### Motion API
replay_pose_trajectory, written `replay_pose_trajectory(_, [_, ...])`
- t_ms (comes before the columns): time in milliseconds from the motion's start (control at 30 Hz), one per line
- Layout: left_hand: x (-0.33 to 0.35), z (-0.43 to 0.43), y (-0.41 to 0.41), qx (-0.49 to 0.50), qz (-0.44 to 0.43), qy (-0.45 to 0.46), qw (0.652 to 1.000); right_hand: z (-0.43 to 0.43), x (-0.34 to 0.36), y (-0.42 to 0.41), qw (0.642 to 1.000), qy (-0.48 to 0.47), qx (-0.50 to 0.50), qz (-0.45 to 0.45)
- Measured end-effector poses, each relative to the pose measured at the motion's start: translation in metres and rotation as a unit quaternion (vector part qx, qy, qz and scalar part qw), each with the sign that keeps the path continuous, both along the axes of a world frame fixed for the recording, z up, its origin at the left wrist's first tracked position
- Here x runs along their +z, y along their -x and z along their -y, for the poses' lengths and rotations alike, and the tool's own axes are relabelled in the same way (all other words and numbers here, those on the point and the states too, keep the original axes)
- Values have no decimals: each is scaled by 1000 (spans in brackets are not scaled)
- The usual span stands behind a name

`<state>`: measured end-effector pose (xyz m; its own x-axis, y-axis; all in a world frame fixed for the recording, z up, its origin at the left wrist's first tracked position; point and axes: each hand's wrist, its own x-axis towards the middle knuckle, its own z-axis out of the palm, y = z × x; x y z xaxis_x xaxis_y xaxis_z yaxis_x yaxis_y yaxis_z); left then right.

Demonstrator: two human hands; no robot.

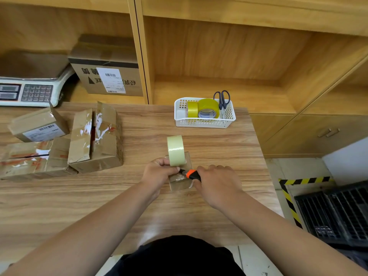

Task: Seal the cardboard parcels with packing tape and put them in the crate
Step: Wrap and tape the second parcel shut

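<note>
The left hand [162, 172] pinches the tape roll [175, 150] upright over a small parcel [179, 185] on the worktop [119, 206]. The right hand [216, 182] grips a knife [192, 174] beside it. Best to pull the tape taut and slice away from the left hand.

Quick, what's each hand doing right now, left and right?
Left hand: gripping the pale yellow roll of packing tape.
Right hand: gripping the orange-and-black utility knife.

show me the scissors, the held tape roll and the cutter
scissors [223, 105], head view, just below the handle loops
held tape roll [175, 150], head view, on its outer band
cutter [191, 173], head view, on the orange collar
</note>
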<state>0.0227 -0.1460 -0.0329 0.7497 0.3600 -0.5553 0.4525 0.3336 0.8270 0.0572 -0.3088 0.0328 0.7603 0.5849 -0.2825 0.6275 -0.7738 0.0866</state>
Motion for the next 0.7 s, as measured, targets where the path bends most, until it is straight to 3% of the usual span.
replay_pose_trajectory(300, [1, 3, 2, 35, 1, 4, 999, 5, 4, 0, 999, -9, -52, 9])
replay_pose_trajectory(700, [5, 7, -4, 32, 8, 25, 999, -1, 8, -1, 1000, 7, -8, 7])
